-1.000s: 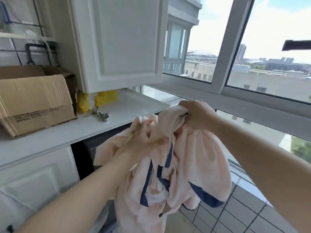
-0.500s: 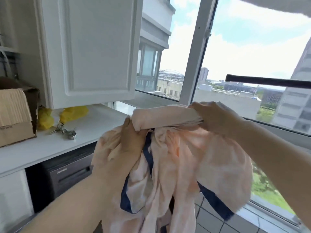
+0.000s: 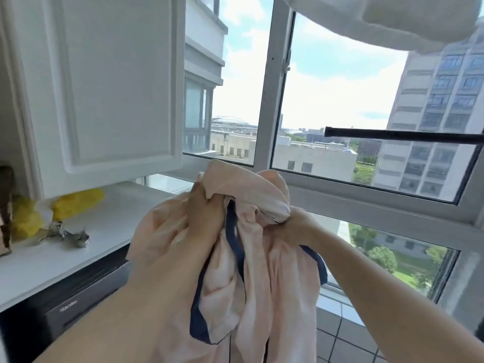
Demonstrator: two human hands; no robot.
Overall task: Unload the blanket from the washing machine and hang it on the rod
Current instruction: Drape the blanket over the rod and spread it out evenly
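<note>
Pale pink blanket point(image 3: 262, 258) with navy border; dark rod point(image 3: 403, 132).

Rod point(image 3: 403, 133) bare along its visible length, open air below it. White cloth point(image 3: 392, 19) hangs above right. Cabinet door point(image 3: 99, 82) blocks left.

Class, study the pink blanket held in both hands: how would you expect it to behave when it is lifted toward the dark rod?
Probably floppy: the blanket sags in deep folds below the left hand and right hand. It likely bunches rather than spreads, since each grip holds a wad. Loose ends may trail or snag under the rod.
</note>
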